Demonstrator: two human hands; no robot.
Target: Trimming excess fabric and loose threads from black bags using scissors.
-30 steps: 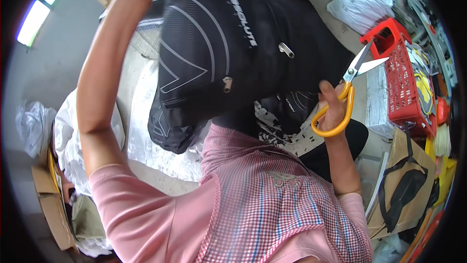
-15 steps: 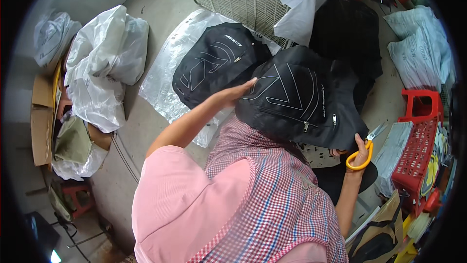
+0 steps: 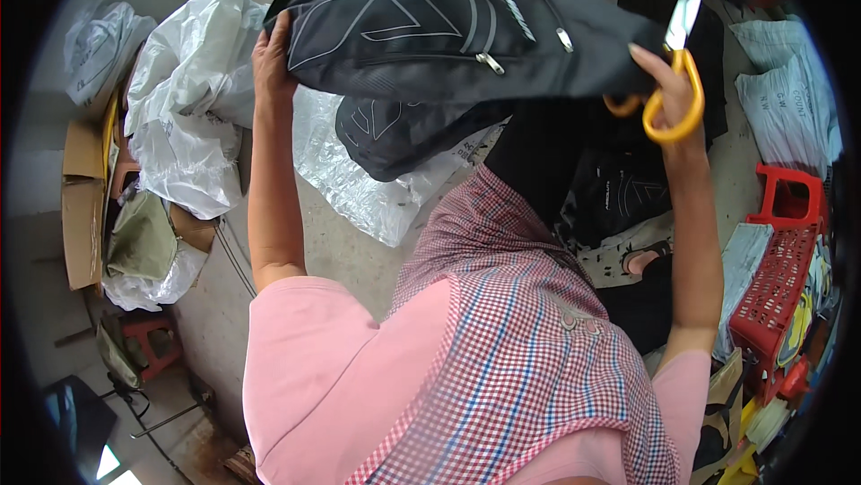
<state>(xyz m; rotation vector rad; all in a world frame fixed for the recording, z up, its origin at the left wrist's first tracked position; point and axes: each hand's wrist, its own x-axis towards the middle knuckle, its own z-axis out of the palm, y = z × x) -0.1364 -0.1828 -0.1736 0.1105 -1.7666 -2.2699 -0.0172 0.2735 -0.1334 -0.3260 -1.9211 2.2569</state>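
A black backpack [image 3: 404, 64] with grey line patterns and silver zip pulls is lifted up in front of me, stretched between both hands. My left hand [image 3: 273, 59] grips its left end, fingers closed round the edge. On the other side, my right hand [image 3: 671, 95] holds scissors [image 3: 682, 26] with orange handles, blades pointing up and slightly apart. The thumb of that hand presses on the backpack's right edge; its other fingers are partly hidden. Beneath the raised backpack, a second black backpack [image 3: 386, 131] lies on a clear plastic sheet [image 3: 314, 140], partly covered from view.
More black bags [image 3: 619, 189] lie on the floor by my legs. At right stand a red plastic basket [image 3: 773, 279], a red stool [image 3: 789, 182] and white sacks [image 3: 780, 117]. White plastic bags [image 3: 184, 108] and a cardboard box [image 3: 82, 203] are on the left.
The backpack has been raised off my lap, up and away from me. My left hand has moved from its face to its left end. The right hand rose with the scissors.
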